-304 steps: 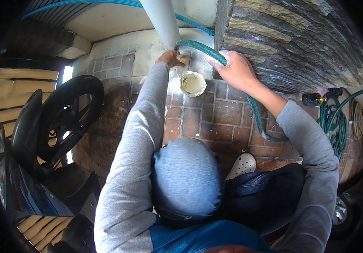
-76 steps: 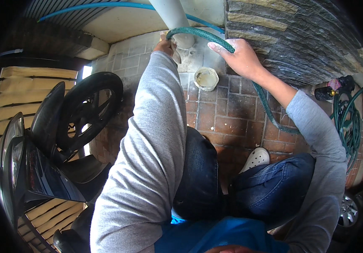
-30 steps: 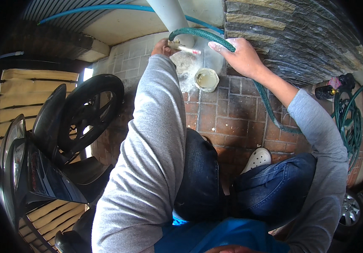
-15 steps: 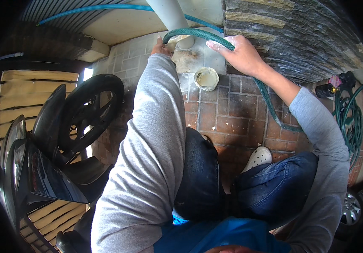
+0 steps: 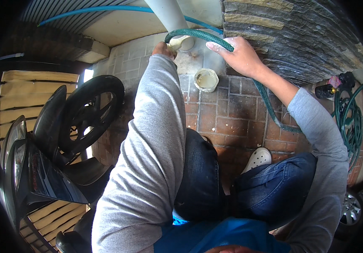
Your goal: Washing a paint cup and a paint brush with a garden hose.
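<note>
I crouch over a brick floor. My right hand (image 5: 241, 55) grips a green garden hose (image 5: 198, 35) that arcs over toward my left hand. The hose end meets my left hand (image 5: 163, 47), which holds a pale object (image 5: 178, 41) under it, right beside a grey vertical pipe (image 5: 168, 14). A small round cup of cloudy liquid (image 5: 206, 79) stands on the wet bricks just below both hands. The hose trails down past my right forearm along the stone wall.
A motorcycle with a black front wheel (image 5: 84, 114) stands close on my left. A dark stone wall (image 5: 287, 33) rises on the right, with coiled green hose and a nozzle (image 5: 350, 114) beyond it. My white shoe (image 5: 257, 158) rests on the bricks.
My hands stay at the pipe with the hose. The pale object in my left hand has shifted slightly under the hose end; the cup has not moved.
</note>
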Motion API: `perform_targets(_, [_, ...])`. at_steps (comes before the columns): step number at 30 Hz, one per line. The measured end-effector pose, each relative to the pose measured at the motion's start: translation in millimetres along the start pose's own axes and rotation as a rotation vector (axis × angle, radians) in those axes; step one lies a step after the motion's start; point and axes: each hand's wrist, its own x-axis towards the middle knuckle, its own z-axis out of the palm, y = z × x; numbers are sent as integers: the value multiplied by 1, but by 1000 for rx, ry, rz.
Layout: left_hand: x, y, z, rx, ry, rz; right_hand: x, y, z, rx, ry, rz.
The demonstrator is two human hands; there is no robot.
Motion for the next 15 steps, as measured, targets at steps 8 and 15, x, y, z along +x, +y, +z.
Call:
perform_targets(8, [-7,-7,3,247,27,107,1,2,1,-8,27,9])
perform_targets(15, [-22,-1,14,115,85,-70,1,2,1,-17,9,18])
